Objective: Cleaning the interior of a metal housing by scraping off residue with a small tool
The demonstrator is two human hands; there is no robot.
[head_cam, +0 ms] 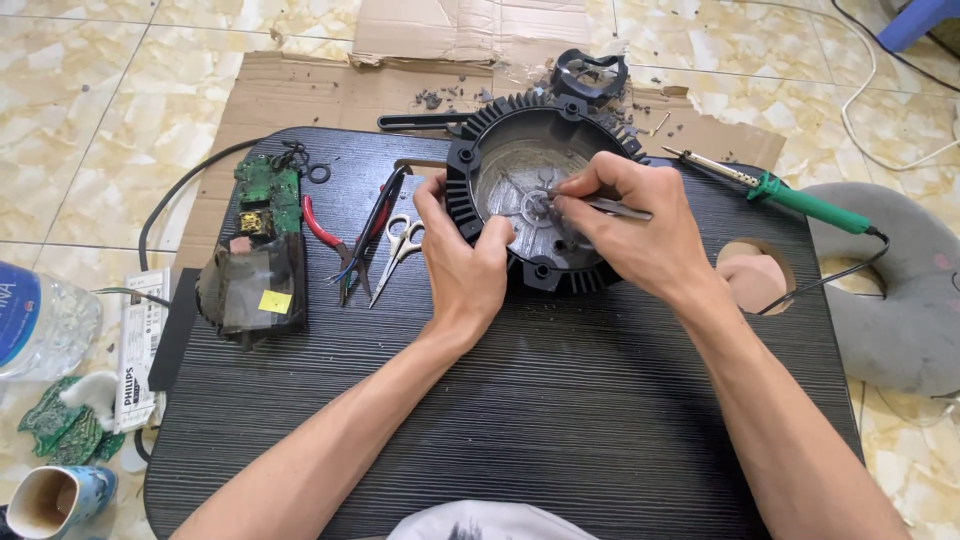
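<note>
The right hand [640, 225] is hiding the tool's [618, 208] grip; the bottle [40, 318] and cup [55, 500] are running off-frame

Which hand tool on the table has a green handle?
The soldering iron, lying right of the finned housing. The pliers have red handles; the scissors are bare metal.

Dark wood-grain lap table [520, 400] with 1 round hole at its right edge, resting on flattened cardboard [300, 95] over tiled floor [90, 110]. On the table: finned black housing [470, 160], circuit board [266, 190], pliers [325, 232], scissors [400, 243], soldering iron [775, 190].
</note>
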